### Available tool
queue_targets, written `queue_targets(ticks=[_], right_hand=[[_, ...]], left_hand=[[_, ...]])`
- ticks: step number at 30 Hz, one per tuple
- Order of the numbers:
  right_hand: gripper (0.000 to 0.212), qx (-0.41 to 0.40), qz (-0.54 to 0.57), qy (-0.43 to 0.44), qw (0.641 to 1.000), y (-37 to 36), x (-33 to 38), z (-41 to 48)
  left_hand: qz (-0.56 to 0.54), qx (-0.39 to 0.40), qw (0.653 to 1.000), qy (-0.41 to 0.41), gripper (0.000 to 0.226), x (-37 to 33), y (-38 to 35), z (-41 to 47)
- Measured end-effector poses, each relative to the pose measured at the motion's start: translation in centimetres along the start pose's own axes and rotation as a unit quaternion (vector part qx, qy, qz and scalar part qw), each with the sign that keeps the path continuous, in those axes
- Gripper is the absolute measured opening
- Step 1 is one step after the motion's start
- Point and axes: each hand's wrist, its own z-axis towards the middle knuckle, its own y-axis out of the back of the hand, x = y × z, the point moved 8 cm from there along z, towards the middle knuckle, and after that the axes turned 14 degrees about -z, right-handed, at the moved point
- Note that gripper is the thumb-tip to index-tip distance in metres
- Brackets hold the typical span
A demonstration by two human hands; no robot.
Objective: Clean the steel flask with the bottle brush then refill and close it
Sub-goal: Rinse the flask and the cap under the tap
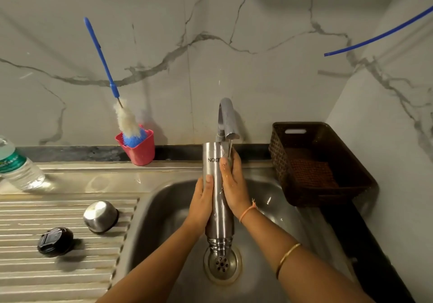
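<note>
Holding the steel flask point(218, 197) upside down in the sink point(164, 209), threaded mouth hanging just over the drain point(222, 264), below both sets of fingers. Lying well left of the left fingers on the ribbed drainboard: black lid point(55, 240), steel cap point(100, 216) just beyond it. Curling the left hand point(201, 199) round the flask's left side, thumb pressing its front. Clasping the right side with the wet right hand point(234, 185), fingers wrapped higher, near the upturned base. Running water from the tap point(226, 120), just above the right fingertips. Sitting right of them: brown basket point(316, 162). Standing far left of the left fingers, head-down in a pink cup point(138, 148): bottle brush point(105, 68).
</note>
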Motion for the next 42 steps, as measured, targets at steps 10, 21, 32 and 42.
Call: queue_targets(ticks=[10, 21, 32, 42], right_hand=[[0.104, 0.004, -0.137, 0.023, 0.99, 1.9, -2.1, -3.1], [0.098, -0.004, -0.376, 0.111, 0.92, 1.8, 0.6, -1.1], [0.064, 0.26, -0.241, -0.042, 0.934, 1.6, -2.8, 0.6], [0.094, 0.199, -0.502, 0.172, 0.824, -3.1, 2.4, 0.6]], left_hand=[[-0.036, 0.031, 0.995, 0.092, 0.045, -1.9, -3.2, 1.5], [0.529, -0.037, 0.845, -0.07, 0.071, -8.3, -4.8, 4.1], [0.357, -0.113, 0.918, -0.134, 0.023, -12.6, 1.8, 4.5], [0.233, -0.157, 0.958, -0.062, 0.017, -6.9, 3.0, 2.8]])
